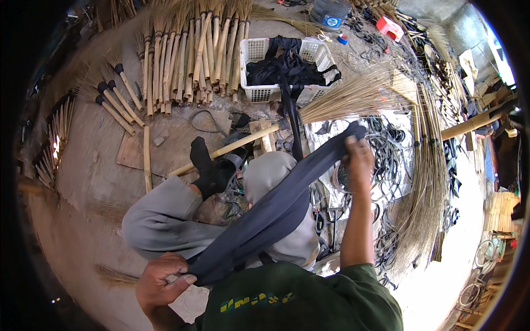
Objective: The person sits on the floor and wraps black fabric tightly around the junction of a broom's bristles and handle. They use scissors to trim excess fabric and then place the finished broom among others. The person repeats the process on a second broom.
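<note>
My left hand point(163, 282) is closed on the lower end of a long, wide dark strip point(259, 212); whether it is rubber or cloth I cannot tell. Up at the right, my right hand point(360, 164) grips the other end, and the strip stretches diagonally across my lap between the two. Beyond my knees lies a broom, its bamboo handle point(229, 148) pointing left and its thin bristles point(353, 96) fanning right. The strip hides part of my legs.
A white plastic basket point(262, 95) of black strips stands ahead. Left of it are rows of bamboo-handled brooms point(182, 66). At right lie loose black loops point(386, 143) and long bristle bundles point(422, 187). A red box point(389, 28) and a clear plastic jug point(329, 12) sit farther back.
</note>
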`<state>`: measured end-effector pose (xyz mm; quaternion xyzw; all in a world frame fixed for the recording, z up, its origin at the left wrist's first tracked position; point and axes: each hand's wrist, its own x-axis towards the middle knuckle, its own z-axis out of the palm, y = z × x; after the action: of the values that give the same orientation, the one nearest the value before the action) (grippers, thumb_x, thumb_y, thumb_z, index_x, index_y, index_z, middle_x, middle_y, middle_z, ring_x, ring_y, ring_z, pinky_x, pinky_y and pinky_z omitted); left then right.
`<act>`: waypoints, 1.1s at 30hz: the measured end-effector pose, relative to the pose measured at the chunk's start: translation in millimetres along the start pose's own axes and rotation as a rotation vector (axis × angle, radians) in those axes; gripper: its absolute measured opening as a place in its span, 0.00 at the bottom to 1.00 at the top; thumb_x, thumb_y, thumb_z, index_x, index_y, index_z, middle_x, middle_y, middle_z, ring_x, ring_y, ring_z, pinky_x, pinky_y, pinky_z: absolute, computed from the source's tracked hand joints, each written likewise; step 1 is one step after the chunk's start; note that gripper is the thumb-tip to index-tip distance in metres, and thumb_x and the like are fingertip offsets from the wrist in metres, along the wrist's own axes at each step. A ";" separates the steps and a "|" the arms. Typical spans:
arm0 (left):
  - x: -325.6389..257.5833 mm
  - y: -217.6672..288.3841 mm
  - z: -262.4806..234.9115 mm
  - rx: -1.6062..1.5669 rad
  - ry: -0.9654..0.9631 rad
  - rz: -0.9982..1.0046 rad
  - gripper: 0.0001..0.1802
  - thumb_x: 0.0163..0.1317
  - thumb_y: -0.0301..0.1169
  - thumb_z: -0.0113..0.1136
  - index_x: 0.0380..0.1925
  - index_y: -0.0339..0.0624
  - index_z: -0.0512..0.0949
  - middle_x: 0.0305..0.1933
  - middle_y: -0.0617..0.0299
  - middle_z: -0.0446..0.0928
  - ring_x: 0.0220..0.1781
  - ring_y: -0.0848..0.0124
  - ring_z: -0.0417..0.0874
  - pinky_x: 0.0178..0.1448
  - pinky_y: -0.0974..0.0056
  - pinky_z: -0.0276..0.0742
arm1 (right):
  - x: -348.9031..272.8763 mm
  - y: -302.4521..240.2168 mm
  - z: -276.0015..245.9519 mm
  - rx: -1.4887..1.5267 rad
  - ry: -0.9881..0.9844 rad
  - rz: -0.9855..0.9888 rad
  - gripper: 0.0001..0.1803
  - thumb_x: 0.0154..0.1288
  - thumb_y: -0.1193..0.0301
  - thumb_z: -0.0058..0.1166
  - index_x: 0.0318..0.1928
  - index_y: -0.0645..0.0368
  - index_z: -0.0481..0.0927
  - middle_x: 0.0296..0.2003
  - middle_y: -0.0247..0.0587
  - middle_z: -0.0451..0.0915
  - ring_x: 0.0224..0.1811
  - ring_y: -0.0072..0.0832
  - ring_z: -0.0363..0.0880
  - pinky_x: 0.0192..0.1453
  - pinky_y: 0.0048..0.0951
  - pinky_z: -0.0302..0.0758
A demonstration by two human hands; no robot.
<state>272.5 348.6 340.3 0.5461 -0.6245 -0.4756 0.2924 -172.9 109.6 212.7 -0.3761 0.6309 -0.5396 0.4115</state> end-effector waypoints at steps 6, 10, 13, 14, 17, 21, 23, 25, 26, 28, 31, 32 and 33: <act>-15.4 3.8 1.8 -0.032 0.237 0.012 0.11 0.57 0.29 0.75 0.31 0.32 0.84 0.32 0.49 0.86 0.37 0.55 0.86 0.49 0.54 0.78 | -31.2 78.4 -9.0 -0.018 0.046 0.025 0.14 0.81 0.62 0.54 0.37 0.56 0.80 0.26 0.25 0.75 0.25 0.14 0.68 0.29 0.21 0.65; -8.0 4.3 10.0 -0.012 0.268 -0.029 0.09 0.55 0.28 0.73 0.32 0.33 0.86 0.35 0.50 0.87 0.40 0.55 0.86 0.52 0.54 0.77 | -33.5 78.9 -41.6 0.261 0.241 0.024 0.11 0.82 0.62 0.53 0.41 0.53 0.81 0.28 0.23 0.77 0.25 0.14 0.70 0.29 0.21 0.66; 0.3 0.0 13.1 0.159 0.256 0.002 0.09 0.53 0.26 0.73 0.33 0.34 0.86 0.36 0.51 0.87 0.41 0.53 0.86 0.54 0.54 0.77 | -29.4 60.8 -56.0 -0.244 -0.079 0.191 0.17 0.82 0.59 0.52 0.39 0.58 0.82 0.26 0.30 0.79 0.26 0.17 0.75 0.29 0.24 0.69; 2.7 -1.4 13.0 0.225 0.251 0.036 0.09 0.53 0.26 0.72 0.33 0.35 0.86 0.37 0.52 0.87 0.42 0.53 0.86 0.54 0.54 0.77 | -29.9 50.8 -56.1 -0.449 -0.287 0.268 0.20 0.81 0.57 0.54 0.40 0.62 0.82 0.25 0.39 0.82 0.29 0.23 0.82 0.31 0.29 0.74; 7.8 -2.5 11.2 0.274 0.231 0.103 0.08 0.53 0.25 0.71 0.34 0.36 0.86 0.37 0.52 0.86 0.42 0.52 0.85 0.54 0.53 0.77 | -50.6 14.8 -35.4 -1.264 -0.256 -0.170 0.19 0.80 0.57 0.56 0.42 0.64 0.84 0.25 0.43 0.84 0.33 0.30 0.87 0.37 0.36 0.79; 15.0 4.7 8.3 0.285 0.201 0.212 0.07 0.53 0.25 0.71 0.34 0.37 0.86 0.36 0.53 0.85 0.42 0.52 0.85 0.54 0.53 0.77 | -81.2 -59.1 10.2 -0.263 -0.318 -0.257 0.13 0.80 0.67 0.56 0.51 0.66 0.83 0.38 0.40 0.87 0.40 0.22 0.82 0.45 0.26 0.77; 21.0 9.1 9.2 0.311 0.219 0.271 0.08 0.53 0.24 0.71 0.34 0.37 0.86 0.35 0.53 0.85 0.41 0.53 0.85 0.53 0.53 0.77 | -106.4 -83.9 40.1 -0.204 -0.534 -0.389 0.10 0.75 0.73 0.60 0.51 0.66 0.83 0.39 0.40 0.86 0.43 0.24 0.83 0.52 0.28 0.78; 25.6 12.3 9.4 0.316 0.235 0.312 0.08 0.52 0.23 0.72 0.34 0.37 0.86 0.35 0.54 0.85 0.41 0.54 0.86 0.53 0.54 0.78 | -123.9 -98.9 72.9 -0.260 -0.910 -0.493 0.11 0.73 0.72 0.62 0.52 0.64 0.84 0.44 0.46 0.86 0.48 0.36 0.86 0.57 0.34 0.80; 27.3 12.9 9.6 0.307 0.235 0.318 0.08 0.52 0.23 0.72 0.34 0.37 0.86 0.35 0.54 0.85 0.41 0.54 0.86 0.52 0.54 0.78 | -133.9 -99.1 92.4 -0.242 -1.040 -0.531 0.14 0.73 0.69 0.63 0.54 0.63 0.83 0.48 0.49 0.85 0.51 0.45 0.85 0.60 0.40 0.79; 27.9 12.1 9.9 0.288 0.242 0.335 0.09 0.51 0.22 0.72 0.34 0.37 0.87 0.35 0.55 0.85 0.42 0.56 0.86 0.52 0.54 0.78 | -149.4 -95.6 125.8 -0.300 -1.173 -0.720 0.16 0.72 0.67 0.63 0.56 0.61 0.83 0.49 0.52 0.85 0.51 0.51 0.84 0.60 0.43 0.78; 23.8 7.2 10.8 0.267 0.255 0.306 0.09 0.51 0.22 0.72 0.34 0.38 0.87 0.34 0.56 0.85 0.42 0.56 0.87 0.52 0.55 0.79 | -161.3 -87.3 155.5 -0.337 -1.327 -0.729 0.14 0.71 0.67 0.64 0.53 0.60 0.83 0.45 0.51 0.85 0.48 0.52 0.85 0.55 0.43 0.79; 21.6 5.2 10.6 0.258 0.243 0.308 0.09 0.52 0.21 0.71 0.34 0.37 0.86 0.39 0.55 0.86 0.43 0.56 0.86 0.54 0.54 0.79 | -162.8 -85.1 161.1 -0.379 -1.376 -0.701 0.14 0.71 0.67 0.64 0.52 0.60 0.83 0.44 0.51 0.85 0.48 0.52 0.85 0.54 0.43 0.79; 20.3 2.4 11.0 0.232 0.264 0.306 0.09 0.53 0.21 0.71 0.35 0.36 0.87 0.42 0.54 0.86 0.46 0.56 0.87 0.56 0.54 0.79 | -163.8 -83.7 164.0 -0.346 -1.387 -0.669 0.13 0.70 0.68 0.64 0.51 0.60 0.83 0.42 0.51 0.84 0.47 0.51 0.85 0.53 0.43 0.79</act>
<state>257.0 332.0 335.2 0.5325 -0.7068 -0.2753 0.3756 43.3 187.9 301.2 -0.8555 0.1584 -0.1709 0.4624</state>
